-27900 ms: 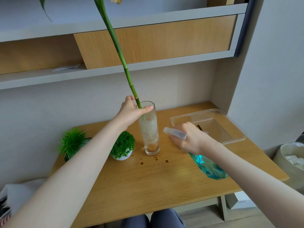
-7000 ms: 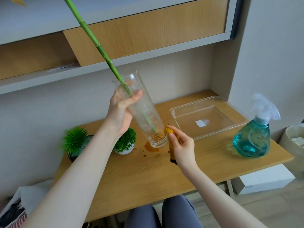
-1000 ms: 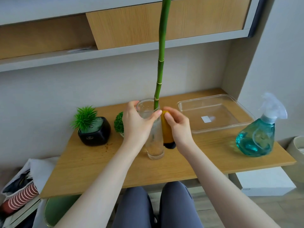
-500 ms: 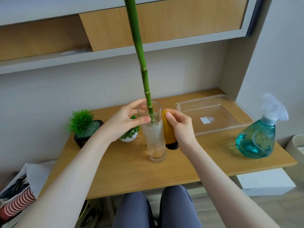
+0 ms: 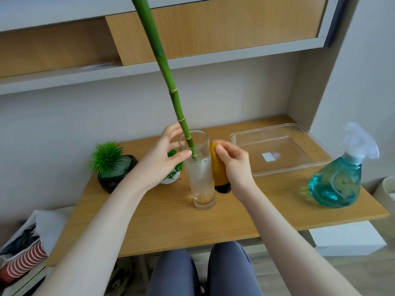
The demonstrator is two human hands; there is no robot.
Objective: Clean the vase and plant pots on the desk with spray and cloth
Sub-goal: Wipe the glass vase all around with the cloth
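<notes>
Glass vase [image 5: 201,174] upright, right hand [image 5: 234,165] pressing cloth [image 5: 218,167] (yellow) against it

No text or label can be read anywhere.

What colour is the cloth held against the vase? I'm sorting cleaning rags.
Yellow-orange with a dark lower end, seen in the head view: cloth.

**Soft daylight, wide-angle warp**

I see even, bright daylight, seemingly from the right. The bottle [image 5: 339,180] throws a teal-tinted shadow leftward on the table [image 5: 171,227]. Shadows stay faint. The shelf [image 5: 149,69] lines bow near the edges. My right hand [image 5: 235,165] looks slightly motion-blurred; the tray [image 5: 320,150] shows mild glare.
</notes>
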